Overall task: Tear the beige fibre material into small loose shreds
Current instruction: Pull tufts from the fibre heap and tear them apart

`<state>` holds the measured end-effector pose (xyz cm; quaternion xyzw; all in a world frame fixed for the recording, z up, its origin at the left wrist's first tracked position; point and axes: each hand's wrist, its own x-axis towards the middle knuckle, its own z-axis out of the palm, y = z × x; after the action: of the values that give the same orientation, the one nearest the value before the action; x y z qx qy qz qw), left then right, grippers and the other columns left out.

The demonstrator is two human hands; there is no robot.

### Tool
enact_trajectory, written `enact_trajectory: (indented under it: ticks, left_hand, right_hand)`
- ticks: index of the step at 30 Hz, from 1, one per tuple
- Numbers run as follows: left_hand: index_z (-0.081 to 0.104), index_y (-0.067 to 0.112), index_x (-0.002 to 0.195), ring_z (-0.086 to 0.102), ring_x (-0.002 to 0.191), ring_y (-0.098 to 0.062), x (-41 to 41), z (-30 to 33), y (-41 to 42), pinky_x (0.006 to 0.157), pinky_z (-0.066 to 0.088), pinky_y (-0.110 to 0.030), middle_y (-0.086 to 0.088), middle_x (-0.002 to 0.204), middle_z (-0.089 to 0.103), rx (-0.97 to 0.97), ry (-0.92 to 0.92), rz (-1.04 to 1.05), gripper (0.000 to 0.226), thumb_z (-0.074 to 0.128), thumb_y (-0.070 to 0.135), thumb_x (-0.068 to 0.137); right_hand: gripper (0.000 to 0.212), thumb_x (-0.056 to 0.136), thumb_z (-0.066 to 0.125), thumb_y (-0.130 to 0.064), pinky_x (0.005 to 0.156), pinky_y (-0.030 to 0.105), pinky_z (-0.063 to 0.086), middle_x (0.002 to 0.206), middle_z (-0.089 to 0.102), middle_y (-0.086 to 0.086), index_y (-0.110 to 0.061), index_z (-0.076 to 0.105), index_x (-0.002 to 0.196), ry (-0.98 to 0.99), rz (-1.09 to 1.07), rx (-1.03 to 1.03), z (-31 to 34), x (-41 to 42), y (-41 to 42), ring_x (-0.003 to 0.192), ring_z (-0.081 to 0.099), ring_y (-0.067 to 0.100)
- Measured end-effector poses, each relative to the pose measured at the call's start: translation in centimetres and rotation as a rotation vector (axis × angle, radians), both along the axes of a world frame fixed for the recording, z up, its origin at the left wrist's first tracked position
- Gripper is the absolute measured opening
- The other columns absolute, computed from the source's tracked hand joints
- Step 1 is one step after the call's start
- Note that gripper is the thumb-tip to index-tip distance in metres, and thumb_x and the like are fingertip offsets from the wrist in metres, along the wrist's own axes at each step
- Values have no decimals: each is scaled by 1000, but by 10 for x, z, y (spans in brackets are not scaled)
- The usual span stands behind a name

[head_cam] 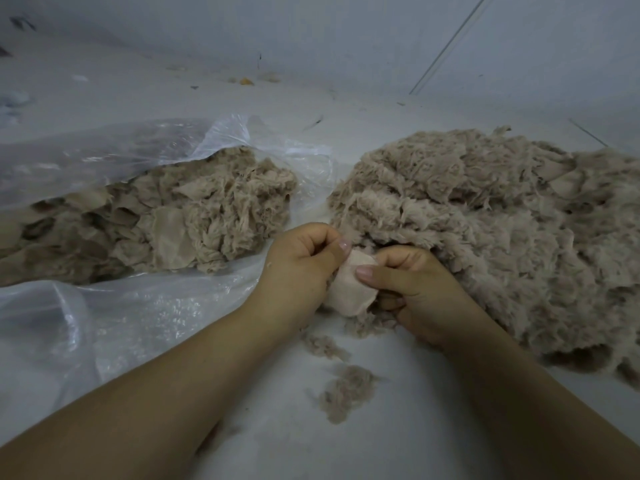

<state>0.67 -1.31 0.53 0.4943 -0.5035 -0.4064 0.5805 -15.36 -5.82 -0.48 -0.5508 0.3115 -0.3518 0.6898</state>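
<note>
Lying on pale grey floor [398, 427]: one clear plastic bag [104, 306] holding untorn beige pieces [166, 223], one large shredded heap [485, 230], two small loose tufts [346, 389]. Pinching one beige fibre piece [351, 289] between heaps: left hand [301, 261] and right hand [415, 289], fingers curling, thumbs pressing.

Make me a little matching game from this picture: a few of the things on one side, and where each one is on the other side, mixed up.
Things:
1. flat beige piece
2. fluffy shredded heap
3. untorn beige sheets
4. small loose tufts

Places:
A. on the clear plastic bag, at left
B. pinched between left hand and right hand
C. on the floor between the forearms
D. piled at right

Pairs: 1-B, 2-D, 3-A, 4-C
</note>
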Motion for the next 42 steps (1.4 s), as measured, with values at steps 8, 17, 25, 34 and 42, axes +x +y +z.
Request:
enact_trajectory:
  ticks: [8, 17, 25, 34, 42]
  left_hand:
    - [64, 17, 65, 50, 35, -16, 5, 0, 4, 33, 34, -18, -8, 52, 59, 155, -89, -278, 30, 75, 40, 81]
    - [64, 5, 73, 42, 32, -18, 13, -1, 0, 41, 26, -27, -10, 48, 55, 261, 22, -449, 14, 72, 16, 77]
    - [60, 8, 59, 36, 30, -14, 18, 4, 2, 37, 28, -18, -9, 42, 48, 270, -100, -559, 26, 68, 1, 83]
    - [64, 12, 58, 42, 30, -13, 30, 15, 7, 37, 35, -18, -8, 42, 52, 331, -271, -784, 29, 78, 26, 79]
    - [59, 3, 71, 42, 37, -14, 9, 7, 4, 38, 36, -21, -3, 46, 51, -53, -126, -59, 41, 80, 38, 65]
  right_hand:
    - [29, 71, 76, -25, 38, 17, 26, 51, 46, 6, 0, 61, 73, -108, -48, 88, 1, 0, -2, 41, 31, 11]
    - [28, 78, 66, -25, 39, 13, 21, 50, 55, -5, 1, 66, 87, -210, -2, 104, 2, 2, 0, 37, 29, -1]
    - [19, 81, 63, -19, 37, 13, 23, 50, 50, -1, 0, 68, 78, -205, -36, 119, 1, 2, 1, 37, 28, 1]
    - [35, 73, 74, -25, 35, 15, 27, 48, 43, 5, 6, 59, 72, -87, -90, 61, -2, 2, 1, 36, 30, 5]
    - [32, 64, 79, -31, 35, 16, 24, 62, 41, 10, -5, 60, 67, -96, -75, 71, -3, 1, -2, 37, 29, 7]
